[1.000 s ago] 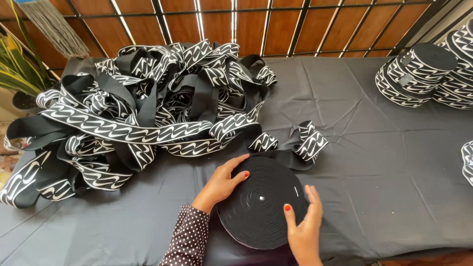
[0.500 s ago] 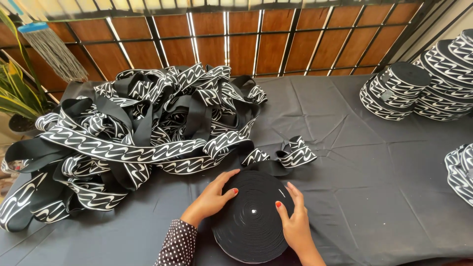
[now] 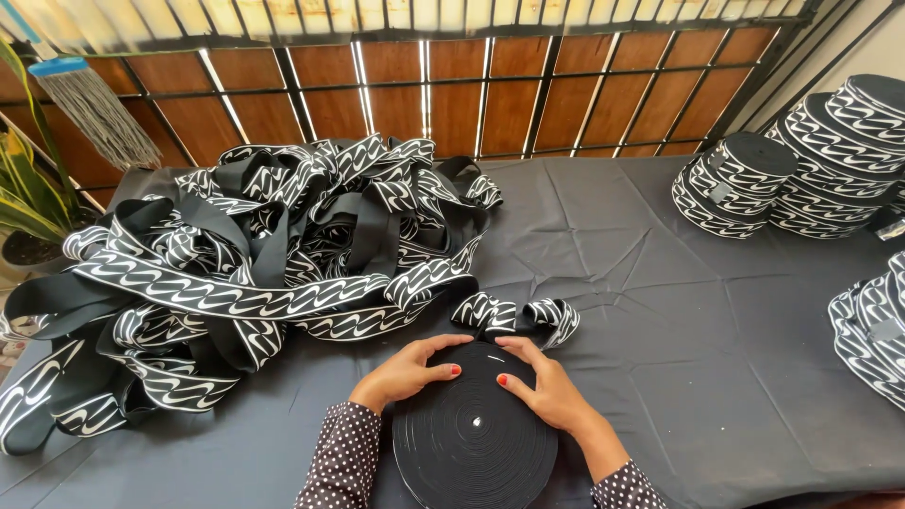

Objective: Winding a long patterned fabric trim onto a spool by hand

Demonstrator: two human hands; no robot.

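So you've got the table (image 3: 660, 311) covered in a dark cloth, backed by a wooden slat wall with black metal bars (image 3: 452, 104). Biggest thing on it is that huge loose pile of black-and-white patterned band (image 3: 255, 273) sprawled across the left half, all tangled loops, with a strand of it trailing over to the folded bit just past your fingertips. Over on the far right there are stacks of finished rolls (image 3: 811, 160), same pattern on the edges, well apart from where you're working, plus another couple of rolls (image 3: 872, 330) cut off by the right edge. Far left there's a potted plant (image 3: 28, 207) and a mop head (image 3: 90, 108) hanging up near it. Then right in front of you, at the near edge of the table, is the flat wound roll (image 3: 474, 443), lying on its side with the black spiral facing up. Your left hand (image 3: 405, 369) is spread on its upper left rim, fingers curled over the edge and touching it, and your right hand (image 3: 545, 388) is doing the same on the upper right rim, so both are pressed onto the roll rather than closed around it.
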